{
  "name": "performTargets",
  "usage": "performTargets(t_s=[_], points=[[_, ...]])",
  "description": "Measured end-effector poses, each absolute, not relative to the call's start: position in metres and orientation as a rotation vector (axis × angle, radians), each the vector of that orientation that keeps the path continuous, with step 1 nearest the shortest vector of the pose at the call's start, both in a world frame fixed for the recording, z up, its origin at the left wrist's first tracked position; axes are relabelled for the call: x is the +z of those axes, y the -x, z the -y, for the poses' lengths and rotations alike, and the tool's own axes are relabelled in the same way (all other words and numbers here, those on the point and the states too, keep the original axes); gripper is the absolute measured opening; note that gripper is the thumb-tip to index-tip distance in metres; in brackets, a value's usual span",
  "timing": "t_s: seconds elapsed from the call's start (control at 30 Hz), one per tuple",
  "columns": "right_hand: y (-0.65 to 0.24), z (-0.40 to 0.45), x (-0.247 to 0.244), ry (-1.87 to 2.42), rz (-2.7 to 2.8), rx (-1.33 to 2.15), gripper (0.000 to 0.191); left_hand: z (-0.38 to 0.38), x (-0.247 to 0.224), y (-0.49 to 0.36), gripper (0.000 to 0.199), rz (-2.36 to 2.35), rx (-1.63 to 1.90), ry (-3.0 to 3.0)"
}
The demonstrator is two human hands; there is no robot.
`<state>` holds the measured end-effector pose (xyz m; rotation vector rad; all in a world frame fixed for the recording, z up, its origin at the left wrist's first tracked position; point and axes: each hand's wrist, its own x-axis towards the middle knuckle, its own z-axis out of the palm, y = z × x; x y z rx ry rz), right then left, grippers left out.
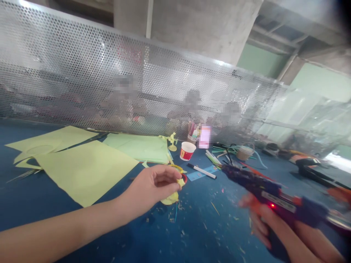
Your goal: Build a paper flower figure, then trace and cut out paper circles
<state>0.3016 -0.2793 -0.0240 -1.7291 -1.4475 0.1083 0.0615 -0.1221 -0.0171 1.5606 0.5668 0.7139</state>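
My left hand (155, 182) reaches over the blue table, thumb and fingers pinched on a small pale yellow paper piece (181, 181). Just beyond the fingertips lies a yellow and red ring-shaped item (177, 168), mostly hidden by the hand. Below the fingers sits a yellow object (171, 198), partly covered. On the right, my right hand (276, 223) grips a dark blue hot glue gun (255, 181), blurred by motion. A red light glows on its side, and the nozzle points left toward the table's middle, apart from the paper piece.
Yellow paper sheets (90, 170) cover the left. Further back stand a small yellow figure (172, 141), a paper cup (188, 151) and a pen holder (192, 136). A marker (202, 171) lies nearby. A perforated metal screen (82, 80) borders the table, with people behind it.
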Motion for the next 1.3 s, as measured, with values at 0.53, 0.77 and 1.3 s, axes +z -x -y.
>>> performTargets(t_s=[0.53,0.77,1.3], points=[[-0.299,0.236,-0.022,1.977,1.646,0.131,0.025,0.118,-0.017,-0.066,0.015,-0.48,0.648,-1.065],[-0.214,0.196,-0.005,1.268,1.409,0.631,0.015,0.12,-0.014,-0.066,0.012,-0.454,0.71,-1.106],[-0.216,0.175,-0.045,1.164,1.386,0.527,0.012,0.104,-0.037,-0.067,0.016,-0.525,0.713,-1.279]])
